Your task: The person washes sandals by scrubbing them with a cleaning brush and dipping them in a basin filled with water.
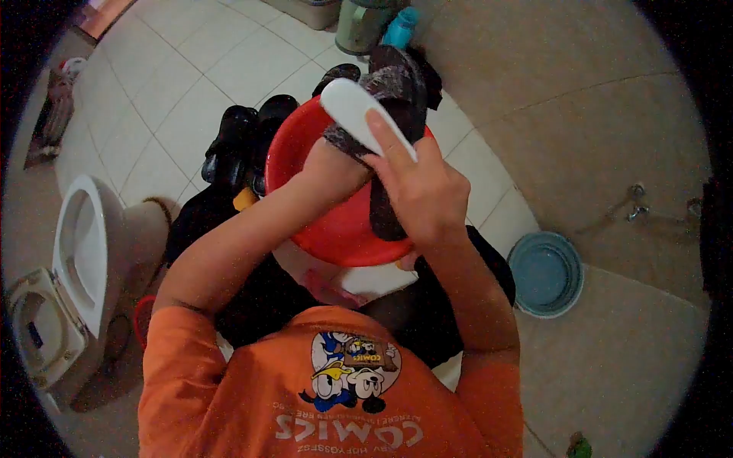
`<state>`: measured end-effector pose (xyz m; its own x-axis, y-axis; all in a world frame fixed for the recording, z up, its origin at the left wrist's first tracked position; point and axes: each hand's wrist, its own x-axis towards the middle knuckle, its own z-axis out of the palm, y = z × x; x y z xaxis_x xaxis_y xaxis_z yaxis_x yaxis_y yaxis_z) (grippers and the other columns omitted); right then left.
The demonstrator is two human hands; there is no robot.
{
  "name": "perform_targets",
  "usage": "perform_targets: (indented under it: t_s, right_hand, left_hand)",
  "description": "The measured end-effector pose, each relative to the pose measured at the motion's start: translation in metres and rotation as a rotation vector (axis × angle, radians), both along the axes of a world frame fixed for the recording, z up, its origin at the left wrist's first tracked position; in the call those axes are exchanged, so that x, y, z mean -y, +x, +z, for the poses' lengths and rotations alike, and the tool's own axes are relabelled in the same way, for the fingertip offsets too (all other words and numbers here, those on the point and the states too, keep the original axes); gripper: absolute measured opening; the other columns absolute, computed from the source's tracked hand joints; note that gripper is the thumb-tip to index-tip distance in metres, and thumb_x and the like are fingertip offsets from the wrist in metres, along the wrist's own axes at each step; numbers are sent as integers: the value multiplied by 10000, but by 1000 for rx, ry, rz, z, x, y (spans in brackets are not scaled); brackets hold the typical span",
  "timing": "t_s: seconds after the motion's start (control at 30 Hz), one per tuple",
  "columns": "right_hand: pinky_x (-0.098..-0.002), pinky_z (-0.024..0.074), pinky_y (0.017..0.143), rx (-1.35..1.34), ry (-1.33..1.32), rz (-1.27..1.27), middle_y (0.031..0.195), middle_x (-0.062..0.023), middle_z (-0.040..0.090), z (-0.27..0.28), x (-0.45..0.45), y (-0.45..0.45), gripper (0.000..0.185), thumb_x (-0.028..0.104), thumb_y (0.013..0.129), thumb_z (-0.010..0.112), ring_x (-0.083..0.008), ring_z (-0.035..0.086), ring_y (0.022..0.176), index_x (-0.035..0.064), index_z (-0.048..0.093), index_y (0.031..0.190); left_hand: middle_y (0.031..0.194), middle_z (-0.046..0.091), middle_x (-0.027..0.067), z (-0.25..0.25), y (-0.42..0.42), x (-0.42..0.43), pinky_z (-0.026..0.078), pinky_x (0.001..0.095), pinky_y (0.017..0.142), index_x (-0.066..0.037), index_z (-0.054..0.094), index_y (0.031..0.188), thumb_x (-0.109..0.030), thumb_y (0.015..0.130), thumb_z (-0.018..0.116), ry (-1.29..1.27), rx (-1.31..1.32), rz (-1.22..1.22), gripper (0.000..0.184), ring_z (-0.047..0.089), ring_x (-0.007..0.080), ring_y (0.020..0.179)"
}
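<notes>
A dark slipper [387, 217] with a wet, greyish, foamy-looking strap is held up over a red basin [286, 156]. My left hand [336, 168] grips the slipper from the left side, its fingers mostly hidden behind the strap and my other hand. In my right hand [426, 187] is a white scrub brush [355, 111], one finger stretched along its back. The brush lies against the slipper's strap; its bristles face away and cannot be seen. The basin stands on the floor between my knees.
Several black shoes [229, 141] stand left of the basin on white tiles. A white toilet [84, 244] is at the left. To the right are a blue-grey bucket [545, 275] and a wall tap [636, 210]. A blue bottle [401, 29] stands at the back.
</notes>
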<state>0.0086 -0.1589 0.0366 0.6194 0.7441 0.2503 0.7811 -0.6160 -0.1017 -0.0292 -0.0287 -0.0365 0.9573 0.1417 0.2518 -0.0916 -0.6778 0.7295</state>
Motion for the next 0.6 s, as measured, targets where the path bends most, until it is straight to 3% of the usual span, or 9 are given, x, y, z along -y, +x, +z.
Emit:
perform_targets:
  t_s: [0.17,0.23,0.3,0.37,0.4,0.47,0.57,0.6]
  right_hand:
    - [-411,464,618,-247,287,-91,884,-143,509,-8,-5,16,629,349,729,618,-331,559,741,202,340,1274]
    - [-405,433,746,-367,301,-189,946,-170,523,-7,-6,19,694,309,695,661,-358,523,880,103,324,1266]
    - [-392,427,775,-428,320,-177,1031,-188,519,-7,-5,24,686,258,688,673,-354,526,920,80,329,1255]
    - [-367,418,813,-820,468,-91,1094,-197,508,-12,-3,31,650,201,692,668,-320,519,982,69,346,1242]
    - [-367,418,813,-820,470,-91,1094,-197,508,-15,-3,32,650,201,692,668,-320,519,982,69,346,1242]
    - [-342,403,847,-912,563,-102,1127,-173,507,-20,-2,33,608,140,696,661,-260,512,1019,49,370,1222]
    - [-322,395,862,-884,764,-150,1103,-145,526,-25,-5,32,581,108,707,652,-230,513,1008,12,377,1211]
    - [-322,395,862,-884,763,-152,1103,-145,526,-25,-5,32,581,108,707,652,-230,513,1008,12,377,1211]
  left_hand:
    - [1149,487,118,-13,8,6,343,358,912,-96,476,1136,-198,796,466,-65,43,-74,355,431,278,1092]
    - [1140,491,121,-29,11,11,352,361,902,-90,476,1133,-177,795,461,-28,77,-115,349,437,275,1086]
    - [1132,497,113,-31,13,14,352,351,905,-93,484,1120,-164,799,452,-16,71,-90,330,454,258,1071]
    - [1117,506,97,-9,13,14,370,337,884,-106,491,1105,-151,794,457,304,410,-98,317,481,235,1038]
    - [1117,506,97,-2,13,12,370,337,884,-106,491,1105,-151,794,457,305,410,-99,317,481,235,1038]
    - [1101,510,100,9,12,9,389,338,856,-118,509,1084,-135,785,462,44,221,-81,303,496,250,1008]
    - [1098,509,100,11,21,3,388,348,853,-120,527,1067,-134,780,474,-142,239,-173,293,485,265,1013]
    - [1124,523,86,16,28,-1,351,324,926,-67,466,1145,-91,786,495,97,251,-181,361,475,234,1077]
